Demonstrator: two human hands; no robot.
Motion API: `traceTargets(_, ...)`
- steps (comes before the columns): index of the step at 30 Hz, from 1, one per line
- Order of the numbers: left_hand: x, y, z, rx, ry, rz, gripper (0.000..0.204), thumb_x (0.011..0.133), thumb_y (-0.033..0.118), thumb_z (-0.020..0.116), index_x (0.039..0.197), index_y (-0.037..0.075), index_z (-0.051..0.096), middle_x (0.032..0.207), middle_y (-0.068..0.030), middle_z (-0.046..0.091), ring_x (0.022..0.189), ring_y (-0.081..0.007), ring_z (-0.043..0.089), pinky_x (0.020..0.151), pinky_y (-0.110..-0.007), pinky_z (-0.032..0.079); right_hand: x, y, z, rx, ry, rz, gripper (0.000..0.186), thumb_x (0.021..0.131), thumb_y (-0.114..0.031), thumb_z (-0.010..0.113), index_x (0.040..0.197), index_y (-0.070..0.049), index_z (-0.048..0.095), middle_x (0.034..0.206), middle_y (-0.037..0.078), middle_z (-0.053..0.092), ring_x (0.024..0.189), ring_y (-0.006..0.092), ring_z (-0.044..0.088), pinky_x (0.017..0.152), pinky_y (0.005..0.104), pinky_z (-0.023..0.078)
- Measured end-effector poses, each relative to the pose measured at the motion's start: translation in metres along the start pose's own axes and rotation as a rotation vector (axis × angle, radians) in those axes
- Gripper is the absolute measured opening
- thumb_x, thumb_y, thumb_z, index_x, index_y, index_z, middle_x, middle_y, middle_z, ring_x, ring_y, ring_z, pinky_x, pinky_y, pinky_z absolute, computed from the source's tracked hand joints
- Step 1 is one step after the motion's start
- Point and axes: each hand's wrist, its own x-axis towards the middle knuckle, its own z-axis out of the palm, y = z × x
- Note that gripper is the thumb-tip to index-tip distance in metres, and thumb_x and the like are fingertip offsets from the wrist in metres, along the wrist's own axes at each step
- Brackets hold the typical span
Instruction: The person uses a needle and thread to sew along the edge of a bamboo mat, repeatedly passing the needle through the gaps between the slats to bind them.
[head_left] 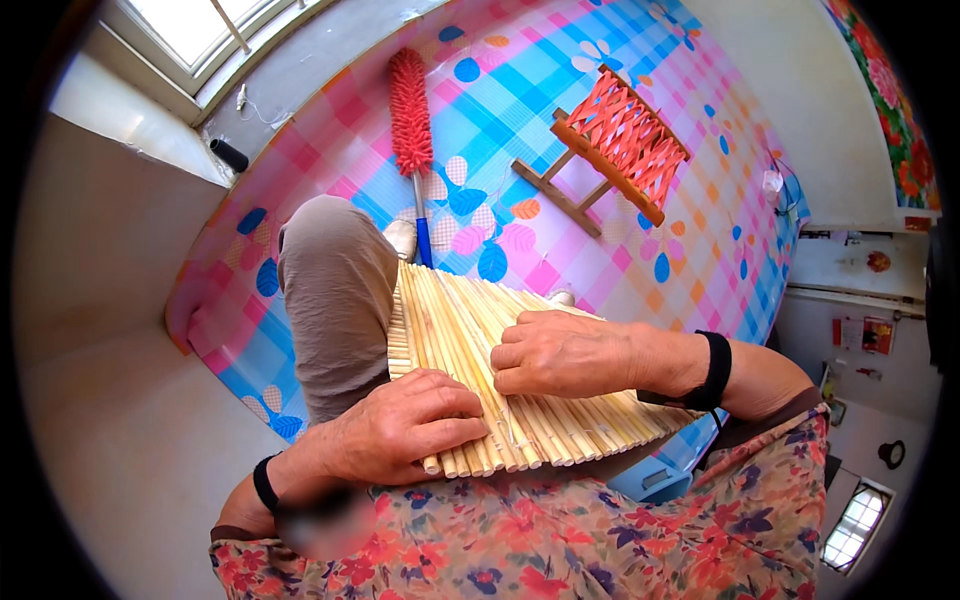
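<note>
A mat of pale thin sticks (600, 425), laid side by side, rests over my lap beside my bent knee in grey trousers (335, 270). My left hand (420, 425) lies on its near left part, fingers curled onto the sticks at the cut ends. My right hand (555, 355) is higher up on the mat, fingers bent and pressed onto the sticks, fingertips partly hidden. Both wrists wear black bands. The far part of the mat narrows toward my shoes.
A red fluffy duster (410, 110) with a blue handle lies on the checked, flower-patterned floor covering (500, 90). A wooden folding stool with red woven straps (625, 140) is ahead right. A windowsill (250, 110) runs at upper left. A blue plastic object (650, 480) sits behind my right arm.
</note>
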Motion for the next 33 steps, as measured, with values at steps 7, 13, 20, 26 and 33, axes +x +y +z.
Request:
traceTargets(7,-0.002,0.000,-0.002,-0.022,-0.034,-0.012,0.034,0.072,0.007,0.067,0.105,0.001,0.059,0.101,-0.0128,0.057,0.093,-0.0286,0.058,0.081,-0.038,0.047,0.007,0.003,-0.004,-0.007,-0.095,-0.075,0.009,0.081,-0.013,0.053,0.082,-0.006,0.059,0.085,0.006,0.058,0.087,0.0222,0.059,0.077,0.0338,0.046)
traceTargets(13,-0.007,0.000,-0.004,-0.043,-0.063,-0.072,0.045,0.066,0.007,0.068,0.109,0.001,0.060,0.113,-0.0151,0.059,0.103,-0.0330,0.057,0.089,-0.042,0.046,0.003,-0.001,-0.004,0.061,-0.057,0.003,0.009,0.080,-0.012,0.054,0.082,-0.004,0.058,0.084,0.008,0.059,0.087,0.0240,0.060,0.077,0.0358,0.046)
traceTargets(20,-0.010,0.001,-0.012,-0.296,-0.015,-0.108,0.047,0.086,0.037,0.063,0.115,0.000,0.059,0.119,-0.0153,0.059,0.107,-0.0311,0.057,0.094,-0.042,0.041,-0.020,-0.006,-0.003,0.808,0.182,0.192,0.010,0.078,-0.010,0.060,0.086,-0.003,0.057,0.074,0.009,0.060,0.069,0.0233,0.060,0.064,0.0354,0.048)
traceTargets(26,0.000,0.001,-0.021,-0.523,-0.096,-0.278,0.049,0.093,0.037,0.053,0.124,-0.001,0.053,0.118,-0.0142,0.060,0.109,-0.0291,0.056,0.095,-0.038,0.041,-0.025,-0.013,-0.014,0.918,0.074,0.295,0.006,0.085,-0.006,0.057,0.091,-0.003,0.057,0.080,0.003,0.062,0.071,0.0107,0.059,0.065,0.0261,0.048)
traceTargets(33,0.029,0.006,-0.022,-0.639,-0.232,-0.451,0.035,0.095,0.026,0.052,0.119,0.000,0.057,0.114,-0.0126,0.062,0.107,-0.0226,0.058,0.093,-0.034,0.043,-0.026,-0.018,-0.021,0.834,0.133,0.321,0.013,0.087,-0.009,0.060,0.099,-0.004,0.060,0.078,0.003,0.060,0.071,0.0119,0.058,0.064,0.0275,0.047)
